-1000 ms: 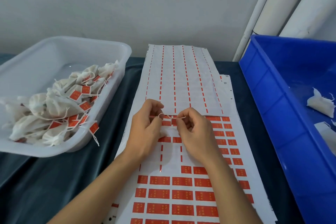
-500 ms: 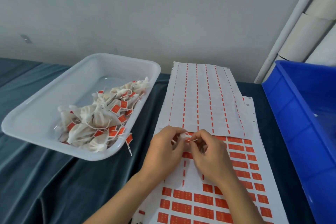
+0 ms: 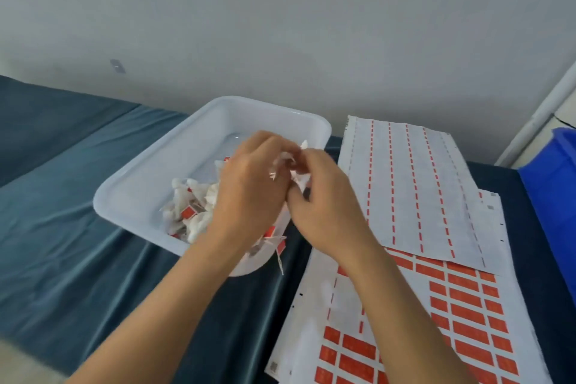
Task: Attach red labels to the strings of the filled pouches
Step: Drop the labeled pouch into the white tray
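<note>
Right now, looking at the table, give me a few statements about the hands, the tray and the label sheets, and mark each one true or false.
1. Both hands, left hand and right hand, hold a white pouch over the white tray. True.
2. The white tray is empty. False: it holds a pile of labelled pouches.
3. The used label sheet lies on top of the sheet with red labels. True.
4. The blue bin sits left of the tray. False: it is at the far right edge.
5. The table is covered with a red cloth. False: the cloth is dark blue.

White tray (image 3: 131,193), teal cloth (image 3: 78,259), blue bin (image 3: 558,171) (red-labelled white sheets (image 3: 467,305))
</note>
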Motion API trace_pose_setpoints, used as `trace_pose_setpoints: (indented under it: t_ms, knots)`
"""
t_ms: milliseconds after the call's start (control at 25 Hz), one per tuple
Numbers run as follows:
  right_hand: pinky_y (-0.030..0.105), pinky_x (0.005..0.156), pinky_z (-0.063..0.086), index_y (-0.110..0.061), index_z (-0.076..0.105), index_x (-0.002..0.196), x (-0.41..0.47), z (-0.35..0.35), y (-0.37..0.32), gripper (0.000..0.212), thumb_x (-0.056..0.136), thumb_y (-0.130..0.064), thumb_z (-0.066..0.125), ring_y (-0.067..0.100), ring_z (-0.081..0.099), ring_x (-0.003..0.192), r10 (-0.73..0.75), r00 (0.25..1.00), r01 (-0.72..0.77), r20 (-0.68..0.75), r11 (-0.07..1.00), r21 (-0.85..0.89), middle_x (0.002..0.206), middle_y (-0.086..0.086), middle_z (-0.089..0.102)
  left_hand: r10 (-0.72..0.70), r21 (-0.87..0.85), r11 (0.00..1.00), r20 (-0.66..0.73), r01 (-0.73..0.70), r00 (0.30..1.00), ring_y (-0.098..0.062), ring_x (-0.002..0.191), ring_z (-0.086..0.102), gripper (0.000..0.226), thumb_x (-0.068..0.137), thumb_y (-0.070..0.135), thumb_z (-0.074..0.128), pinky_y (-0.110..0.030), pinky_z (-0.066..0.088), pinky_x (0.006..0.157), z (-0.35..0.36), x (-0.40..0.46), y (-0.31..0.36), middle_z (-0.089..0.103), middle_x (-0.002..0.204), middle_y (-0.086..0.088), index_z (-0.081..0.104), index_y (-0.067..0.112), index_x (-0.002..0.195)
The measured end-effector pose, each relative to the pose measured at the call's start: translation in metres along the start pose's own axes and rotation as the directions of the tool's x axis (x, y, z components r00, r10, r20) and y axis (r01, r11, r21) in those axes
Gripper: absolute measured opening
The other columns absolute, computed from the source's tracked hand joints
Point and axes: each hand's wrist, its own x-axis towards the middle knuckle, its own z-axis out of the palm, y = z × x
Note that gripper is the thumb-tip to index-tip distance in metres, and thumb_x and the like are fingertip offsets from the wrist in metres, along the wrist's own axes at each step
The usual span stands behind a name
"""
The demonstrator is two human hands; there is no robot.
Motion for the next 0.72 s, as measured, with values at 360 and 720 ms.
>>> trace_pose_setpoints:
  t_ms: [360, 720]
  knots:
    - [0.034, 0.112, 0.04, -0.018, 0.07, 0.124, 0.005, 0.041, 0.009, 0.031, 0.097, -0.011, 0.058, 0.013, 0.043, 0.128, -0.075, 0.997, 0.076, 0.012, 0.972, -0.223, 0.129, -0.006, 0.06, -0.125, 0.357, 0.931, 0.136, 0.069, 0.983, -0.022, 0.1, 0.06, 0.026, 0.082, 0.008, 0.064, -0.043, 0.05, 0.091, -0.011, -0.012, -0.037, 0.068, 0.095, 0.005, 0.075, 0.019, 0.103]
    - [0.013, 0.093, 0.04, -0.032, 0.058, 0.122, -0.074, -0.044, 0.05, 0.033, 0.096, -0.016, 0.069, 0.001, 0.049, 0.11, 0.081, 0.98, -0.141, -0.182, 0.927, -0.347, 0.123, -0.014, 0.06, 0.13, 0.113, 0.98, 0.237, -0.161, 0.963, -0.025, 0.105, 0.067, 0.033, 0.079, -0.002, 0.045, -0.05, 0.045, 0.11, 0.068, -0.042, 0.058, 0.072, 0.092, -0.003, 0.072, 0.01, 0.094]
